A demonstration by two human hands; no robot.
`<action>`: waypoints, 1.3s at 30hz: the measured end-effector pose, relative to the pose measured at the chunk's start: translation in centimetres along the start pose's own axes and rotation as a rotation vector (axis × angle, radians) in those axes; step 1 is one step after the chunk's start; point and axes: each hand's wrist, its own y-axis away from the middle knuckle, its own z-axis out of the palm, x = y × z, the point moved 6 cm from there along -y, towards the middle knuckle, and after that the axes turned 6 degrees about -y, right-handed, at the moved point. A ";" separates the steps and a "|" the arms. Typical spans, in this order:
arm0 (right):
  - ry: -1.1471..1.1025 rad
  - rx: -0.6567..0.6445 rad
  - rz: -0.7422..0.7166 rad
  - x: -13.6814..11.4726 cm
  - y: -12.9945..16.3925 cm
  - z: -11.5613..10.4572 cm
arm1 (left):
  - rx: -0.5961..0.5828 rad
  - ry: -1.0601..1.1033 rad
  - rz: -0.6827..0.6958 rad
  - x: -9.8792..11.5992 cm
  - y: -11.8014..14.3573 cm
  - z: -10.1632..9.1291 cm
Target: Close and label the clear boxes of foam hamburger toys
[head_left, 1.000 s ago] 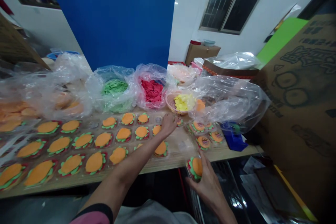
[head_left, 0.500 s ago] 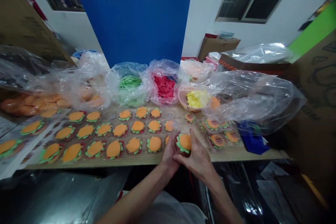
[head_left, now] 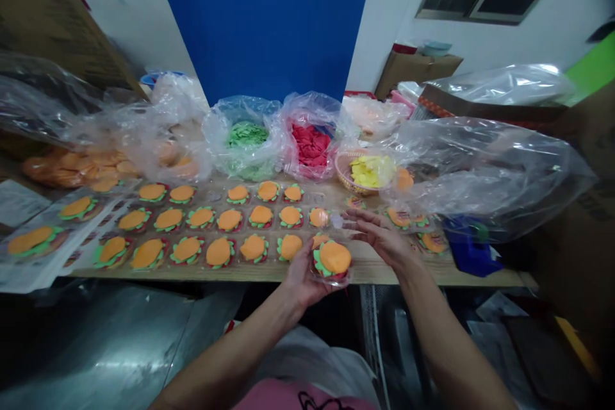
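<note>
At the table's front edge, my left hand (head_left: 303, 278) is closed around a clear plastic tray with a toy burger (head_left: 335, 257) in it, its orange bun up and green leaf edges showing. My right hand (head_left: 377, 236) is off the burger, fingers stretched out and apart, with nothing seen in it. Its fingertips are close to a small clear round piece (head_left: 337, 221) on the table. Rows of similar burgers in clear trays, such as one orange-topped burger (head_left: 220, 252), lie to the left. Burgers with printed tops, such as one (head_left: 398, 216), sit beyond my right hand.
Along the back stand a bag of green pieces (head_left: 248, 134), a bag of red pieces (head_left: 311, 146) and a basket (head_left: 343, 173) of yellow pieces. A blue tape dispenser-like object (head_left: 468, 253) lies at right, under a large clear bag (head_left: 500, 166). A blue board (head_left: 269, 25) rises behind.
My right hand has let go of the burger and moved right and up, its fingers opening out. My left hand keeps the burger. The view has tipped downward.
</note>
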 end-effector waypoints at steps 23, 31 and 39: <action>1.012 0.188 -0.600 0.0 7.2 4.7 | 0.104 -0.091 0.346 2.3 0.1 0.8; 1.164 0.040 -0.659 -1.6 4.9 8.5 | 0.022 -0.101 0.414 0.9 -0.7 0.3; 1.167 0.098 -0.634 -1.6 4.9 8.3 | -0.017 -0.039 0.427 1.1 -0.5 -0.1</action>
